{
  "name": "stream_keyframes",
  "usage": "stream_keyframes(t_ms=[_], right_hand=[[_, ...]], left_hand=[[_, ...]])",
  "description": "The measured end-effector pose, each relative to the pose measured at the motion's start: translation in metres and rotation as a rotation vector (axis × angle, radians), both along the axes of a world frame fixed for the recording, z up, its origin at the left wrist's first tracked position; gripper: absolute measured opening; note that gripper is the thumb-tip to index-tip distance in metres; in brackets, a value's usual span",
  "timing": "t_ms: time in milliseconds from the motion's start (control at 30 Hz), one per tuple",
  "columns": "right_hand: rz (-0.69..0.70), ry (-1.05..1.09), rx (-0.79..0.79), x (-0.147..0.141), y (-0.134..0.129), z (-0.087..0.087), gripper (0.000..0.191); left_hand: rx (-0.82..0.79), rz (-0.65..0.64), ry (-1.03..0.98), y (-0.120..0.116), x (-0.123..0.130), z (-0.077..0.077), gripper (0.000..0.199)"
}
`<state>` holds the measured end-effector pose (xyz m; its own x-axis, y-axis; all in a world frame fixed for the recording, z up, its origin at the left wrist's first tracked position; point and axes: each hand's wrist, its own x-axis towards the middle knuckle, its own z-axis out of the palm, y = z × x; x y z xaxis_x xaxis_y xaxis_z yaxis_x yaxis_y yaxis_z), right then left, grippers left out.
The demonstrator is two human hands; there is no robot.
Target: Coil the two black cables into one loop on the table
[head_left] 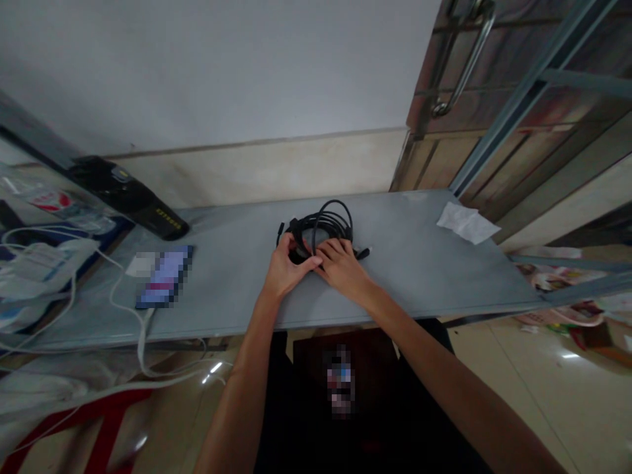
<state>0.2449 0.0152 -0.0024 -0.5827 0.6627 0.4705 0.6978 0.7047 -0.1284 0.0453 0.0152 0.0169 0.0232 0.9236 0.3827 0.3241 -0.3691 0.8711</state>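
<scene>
A coiled black cable [336,224] lies on the grey tabletop [237,263] in front of me. One loop of it stands up above the coil, and a plug end [364,253] pokes out at the right. Another thin end sticks up at the left. My left hand [289,266] grips the coil's near left side between thumb and fingers. At the near right side, my right hand [340,266] has its fingers curled over the cable, close to the left thumb. The fingertips of both hands are partly hidden by the coil.
A phone [168,276] with a white charging cable lies to the left, near a black cylindrical object [133,197] with yellow lettering and a plastic bottle [59,201]. Crumpled tissue [467,222] sits at the right end. Metal posts [528,99] rise at both ends.
</scene>
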Motion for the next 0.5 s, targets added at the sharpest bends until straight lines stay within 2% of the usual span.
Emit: stream_keyframes(t_ms=[167,300,400,500], right_hand=[[0.006,-0.026,0.0,0.002,-0.001,0.004,0.041],[0.021,0.003,-0.008,0.005,-0.002,0.01,0.038],[0.024,0.026,-0.016,0.005,-0.003,0.012,0.028],[0.008,0.064,-0.031,0.006,-0.003,0.012,0.021]], left_hand=[[0.014,0.071,0.078,0.005,0.002,-0.005,0.038],[0.012,0.068,-0.02,0.005,-0.001,-0.008,0.03],[0.026,0.073,-0.075,0.005,-0.004,-0.009,0.021],[0.077,0.207,-0.003,0.008,-0.01,-0.014,0.016]])
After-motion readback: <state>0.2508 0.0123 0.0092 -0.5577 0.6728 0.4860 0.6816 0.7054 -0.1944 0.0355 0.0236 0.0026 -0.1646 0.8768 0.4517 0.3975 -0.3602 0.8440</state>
